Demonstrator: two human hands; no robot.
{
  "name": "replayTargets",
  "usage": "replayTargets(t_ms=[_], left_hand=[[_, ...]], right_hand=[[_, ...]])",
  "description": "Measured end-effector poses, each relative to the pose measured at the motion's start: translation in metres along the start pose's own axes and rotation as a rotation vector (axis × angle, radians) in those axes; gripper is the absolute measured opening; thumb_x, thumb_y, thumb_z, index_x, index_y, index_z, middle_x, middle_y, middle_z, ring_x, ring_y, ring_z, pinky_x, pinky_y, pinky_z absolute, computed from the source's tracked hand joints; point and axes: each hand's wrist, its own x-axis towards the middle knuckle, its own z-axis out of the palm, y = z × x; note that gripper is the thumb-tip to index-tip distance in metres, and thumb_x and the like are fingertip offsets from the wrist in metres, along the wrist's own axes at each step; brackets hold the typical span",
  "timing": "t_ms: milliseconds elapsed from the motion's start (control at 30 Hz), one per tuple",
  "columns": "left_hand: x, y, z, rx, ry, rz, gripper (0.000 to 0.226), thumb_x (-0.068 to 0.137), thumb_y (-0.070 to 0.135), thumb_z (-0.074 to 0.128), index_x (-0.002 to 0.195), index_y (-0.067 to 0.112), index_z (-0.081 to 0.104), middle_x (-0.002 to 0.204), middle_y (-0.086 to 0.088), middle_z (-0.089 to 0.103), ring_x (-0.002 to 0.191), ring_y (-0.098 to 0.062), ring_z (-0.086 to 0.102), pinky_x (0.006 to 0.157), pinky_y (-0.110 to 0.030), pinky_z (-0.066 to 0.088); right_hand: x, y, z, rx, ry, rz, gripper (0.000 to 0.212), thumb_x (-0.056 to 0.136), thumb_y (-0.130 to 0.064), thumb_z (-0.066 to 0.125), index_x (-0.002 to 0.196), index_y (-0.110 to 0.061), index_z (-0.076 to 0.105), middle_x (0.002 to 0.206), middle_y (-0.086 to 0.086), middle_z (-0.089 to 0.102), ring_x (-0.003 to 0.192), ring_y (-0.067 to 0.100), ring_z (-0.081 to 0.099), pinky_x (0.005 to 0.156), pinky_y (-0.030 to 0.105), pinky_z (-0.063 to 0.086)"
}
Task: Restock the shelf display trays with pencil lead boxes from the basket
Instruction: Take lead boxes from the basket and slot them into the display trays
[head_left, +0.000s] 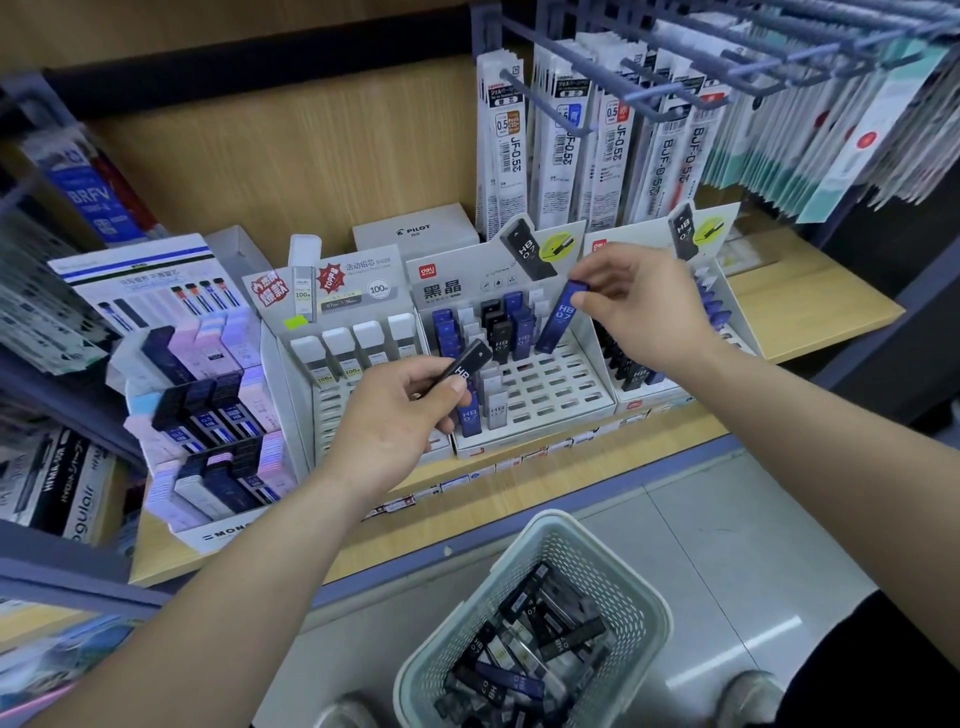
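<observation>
Right, wooden shelf (810, 306) ahead, and down below it the pale green basket (623, 597) with a heap of loose lead boxes inside. Middle grey display tray (550, 382) is part filled. Left hand (400, 415) curls round a black HB box (470, 361) at the tray's front-left; right hand (639, 306) pinches a blue HB 0.7 box (561, 317) by its top, tilted over the back rows

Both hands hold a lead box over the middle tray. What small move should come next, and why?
Probably lower the blue box pinched in the right hand, tilted over the tray, into an empty slot beside the standing blue ones; the black box in the left hand can follow.
</observation>
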Motion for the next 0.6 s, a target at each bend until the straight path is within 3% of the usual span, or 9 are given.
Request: replayTargets(t_ms=[133, 267, 467, 533, 600], left_hand=[[0.0, 0.0, -0.002, -0.001, 0.002, -0.013, 0.018, 0.099, 0.012, 0.059, 0.096, 0.025, 0.071, 0.088, -0.002, 0.076, 0.062, -0.01, 0.058, 0.051, -0.024, 0.045], [0.002, -0.001, -0.004, -0.016, 0.005, -0.027, 0.021, 0.098, 0.008, 0.059, 0.098, 0.026, 0.07, 0.091, 0.0, 0.077, 0.065, -0.01, 0.062, 0.052, -0.022, 0.048], [0.003, 0.001, -0.005, -0.09, 0.001, -0.055, 0.022, 0.098, 0.001, 0.058, 0.105, 0.019, 0.069, 0.094, -0.004, 0.077, 0.063, -0.007, 0.064, 0.054, -0.019, 0.051], [0.003, 0.0, -0.005, -0.092, 0.001, -0.06, 0.021, 0.098, 0.001, 0.057, 0.109, 0.015, 0.068, 0.095, -0.005, 0.077, 0.064, -0.007, 0.064, 0.055, -0.019, 0.052], [0.002, -0.001, -0.007, -0.1, 0.0, -0.069, 0.021, 0.098, 0.002, 0.057, 0.112, 0.014, 0.067, 0.096, -0.004, 0.077, 0.065, -0.008, 0.064, 0.056, -0.02, 0.053]], right_hand=[[0.003, 0.007, 0.016, -0.054, -0.054, -0.003, 0.022, 0.085, -0.005, 0.075, 0.089, -0.026, 0.069, 0.09, -0.001, 0.072, 0.086, 0.015, 0.068, 0.086, 0.024, 0.055], [0.003, 0.012, 0.024, -0.108, -0.114, -0.014, 0.022, 0.086, -0.002, 0.073, 0.089, -0.023, 0.069, 0.09, -0.001, 0.072, 0.081, 0.007, 0.065, 0.076, 0.005, 0.047], [0.003, 0.011, 0.028, -0.171, -0.178, -0.054, 0.022, 0.088, -0.005, 0.072, 0.091, -0.026, 0.071, 0.087, -0.009, 0.071, 0.083, -0.001, 0.065, 0.073, 0.0, 0.044], [0.002, 0.01, 0.031, -0.203, -0.218, -0.084, 0.021, 0.089, -0.005, 0.07, 0.094, -0.025, 0.072, 0.084, -0.012, 0.068, 0.082, -0.004, 0.063, 0.076, 0.005, 0.047], [0.002, 0.011, 0.036, -0.259, -0.241, -0.124, 0.019, 0.089, -0.006, 0.07, 0.097, -0.022, 0.074, 0.086, -0.01, 0.067, 0.082, 0.002, 0.064, 0.085, 0.019, 0.053]])
